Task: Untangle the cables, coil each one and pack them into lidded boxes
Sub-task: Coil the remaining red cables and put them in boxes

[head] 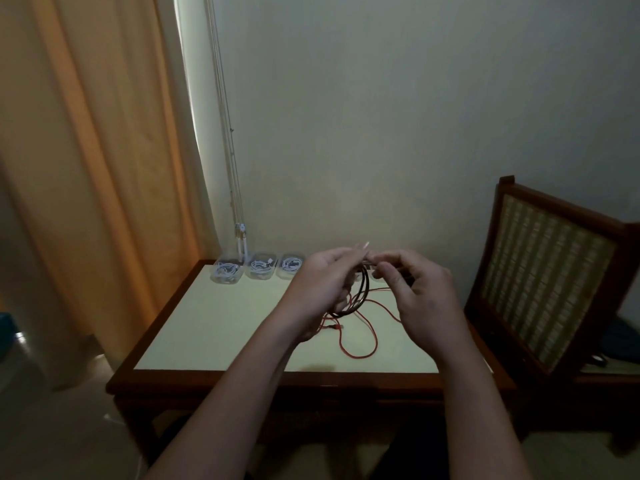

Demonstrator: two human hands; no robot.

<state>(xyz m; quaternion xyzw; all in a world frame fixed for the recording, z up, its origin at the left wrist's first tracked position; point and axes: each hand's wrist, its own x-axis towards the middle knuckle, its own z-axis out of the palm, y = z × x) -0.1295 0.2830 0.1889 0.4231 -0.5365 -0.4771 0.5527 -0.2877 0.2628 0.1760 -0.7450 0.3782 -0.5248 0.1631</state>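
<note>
- Two grips closed on the thin black cable (362, 289): left hand (322, 284) holds its loop, right hand (424, 296) pinches the top.
- Loop hangs upright between them, left hand nearer.

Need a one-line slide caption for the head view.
Left hand and right hand hold a black cable over the table; red cable loose below, three clear boxes behind.

You've got open desk (214, 323) on the left; boxes (259, 270) line the back, red cable (356, 356) sprawls mid-right, chair (547, 271) crowds the right edge.
</note>
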